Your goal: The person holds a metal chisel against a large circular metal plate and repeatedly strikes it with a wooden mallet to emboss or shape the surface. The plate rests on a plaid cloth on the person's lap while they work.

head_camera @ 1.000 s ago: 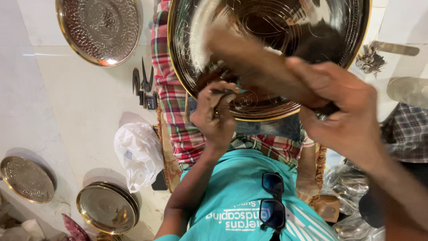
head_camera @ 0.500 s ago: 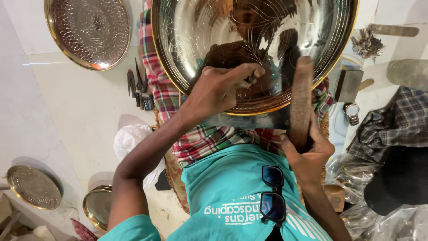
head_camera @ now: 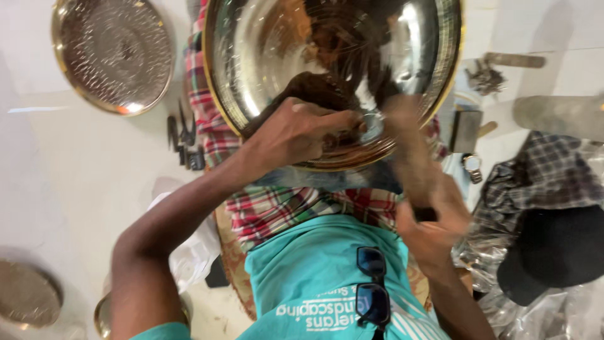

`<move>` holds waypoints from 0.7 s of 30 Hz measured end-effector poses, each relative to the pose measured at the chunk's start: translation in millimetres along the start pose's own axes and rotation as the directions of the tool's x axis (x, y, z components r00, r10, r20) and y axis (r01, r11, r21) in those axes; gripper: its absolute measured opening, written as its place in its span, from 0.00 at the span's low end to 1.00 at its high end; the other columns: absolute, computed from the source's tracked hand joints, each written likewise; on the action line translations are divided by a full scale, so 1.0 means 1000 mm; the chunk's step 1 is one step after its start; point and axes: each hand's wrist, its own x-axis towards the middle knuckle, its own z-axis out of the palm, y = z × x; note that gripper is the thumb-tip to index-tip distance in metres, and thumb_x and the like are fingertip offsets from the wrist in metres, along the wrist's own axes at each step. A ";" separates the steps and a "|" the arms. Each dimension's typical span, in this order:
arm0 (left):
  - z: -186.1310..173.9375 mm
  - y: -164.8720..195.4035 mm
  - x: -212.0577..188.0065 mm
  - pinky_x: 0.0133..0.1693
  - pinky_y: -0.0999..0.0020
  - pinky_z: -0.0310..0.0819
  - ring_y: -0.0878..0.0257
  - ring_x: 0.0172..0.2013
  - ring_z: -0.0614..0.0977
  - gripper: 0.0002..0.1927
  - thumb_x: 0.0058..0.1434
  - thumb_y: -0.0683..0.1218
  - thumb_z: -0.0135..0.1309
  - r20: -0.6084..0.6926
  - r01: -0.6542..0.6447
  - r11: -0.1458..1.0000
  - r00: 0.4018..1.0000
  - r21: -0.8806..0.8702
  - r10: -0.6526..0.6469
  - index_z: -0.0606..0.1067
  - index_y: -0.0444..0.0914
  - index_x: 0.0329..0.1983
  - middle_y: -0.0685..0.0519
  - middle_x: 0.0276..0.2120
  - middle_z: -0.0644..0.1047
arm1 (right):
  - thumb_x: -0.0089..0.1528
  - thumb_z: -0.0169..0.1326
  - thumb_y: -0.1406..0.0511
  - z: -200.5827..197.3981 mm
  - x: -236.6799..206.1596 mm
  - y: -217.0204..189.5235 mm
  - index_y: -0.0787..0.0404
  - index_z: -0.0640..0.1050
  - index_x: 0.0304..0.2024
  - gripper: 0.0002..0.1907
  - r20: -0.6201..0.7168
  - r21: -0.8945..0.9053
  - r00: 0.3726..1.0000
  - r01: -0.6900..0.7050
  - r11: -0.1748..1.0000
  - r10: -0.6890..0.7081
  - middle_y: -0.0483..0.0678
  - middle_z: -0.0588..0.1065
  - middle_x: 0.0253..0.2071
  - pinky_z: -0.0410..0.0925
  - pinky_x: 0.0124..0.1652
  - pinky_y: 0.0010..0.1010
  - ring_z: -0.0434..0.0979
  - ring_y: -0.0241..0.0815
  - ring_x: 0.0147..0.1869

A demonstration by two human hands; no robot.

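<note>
Two hands (head_camera: 296,129) (head_camera: 434,220) work one shiny metal bowl (head_camera: 264,63).

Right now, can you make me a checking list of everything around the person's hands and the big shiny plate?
Surface: pale smooth floor; the person sits on it.
Job's things: big shiny metal plate tilted over the checked cloth on the lap; wooden-handled tool, blurred.
Clutter: patterned metal tray upper left, dark small tools beside it, white plastic bag, two small round dishes lower left, dark cap, metal block.
Hands: left hand presses on the plate's lower rim; right hand grips the tool.
Cables: nothing seen.
Surroundings: sunglasses hang on the teal shirt.
</note>
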 end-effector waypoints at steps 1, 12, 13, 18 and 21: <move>0.001 -0.002 0.007 0.29 0.58 0.78 0.54 0.28 0.84 0.30 0.54 0.36 0.56 0.070 -0.002 1.000 0.998 0.017 0.001 0.73 0.50 0.60 0.51 0.31 0.83 | 0.54 0.58 0.75 0.001 -0.003 0.003 0.76 0.75 0.59 0.29 0.018 -0.066 0.997 0.077 0.995 -0.076 0.61 0.77 0.49 0.71 0.52 0.35 0.78 0.47 0.51; -0.010 -0.016 0.039 0.17 0.57 0.63 0.59 0.17 0.76 0.25 0.51 0.33 0.53 0.381 -0.304 0.950 0.872 -0.070 0.307 0.75 0.41 0.53 0.49 0.17 0.74 | 0.58 0.64 0.70 0.025 -0.073 0.042 0.76 0.71 0.63 0.32 -0.127 -0.132 0.992 -0.022 0.991 0.005 0.60 0.77 0.52 0.72 0.56 0.36 0.79 0.47 0.55; -0.011 -0.017 0.040 0.18 0.58 0.64 0.59 0.18 0.77 0.24 0.52 0.32 0.53 0.346 -0.333 0.938 0.872 -0.097 0.346 0.75 0.40 0.53 0.50 0.17 0.74 | 0.58 0.64 0.70 0.026 -0.076 0.044 0.75 0.73 0.62 0.31 -0.090 -0.114 0.996 -0.024 0.993 0.013 0.60 0.77 0.52 0.73 0.56 0.36 0.80 0.47 0.55; -0.016 -0.017 0.046 0.20 0.55 0.65 0.54 0.19 0.76 0.25 0.48 0.33 0.55 0.341 -0.407 0.907 0.842 -0.109 0.419 0.76 0.40 0.51 0.47 0.16 0.73 | 0.56 0.63 0.70 0.022 -0.082 0.045 0.73 0.76 0.57 0.27 -0.109 -0.132 0.992 -0.081 0.988 0.066 0.57 0.78 0.46 0.73 0.50 0.34 0.80 0.46 0.49; -0.018 -0.013 0.049 0.20 0.55 0.68 0.54 0.19 0.78 0.22 0.54 0.32 0.54 0.405 -0.374 0.919 0.827 -0.122 0.390 0.75 0.39 0.52 0.46 0.17 0.74 | 0.56 0.62 0.71 0.020 -0.082 0.043 0.74 0.75 0.58 0.27 -0.086 -0.180 0.996 -0.025 0.983 0.009 0.59 0.78 0.48 0.72 0.53 0.36 0.80 0.50 0.50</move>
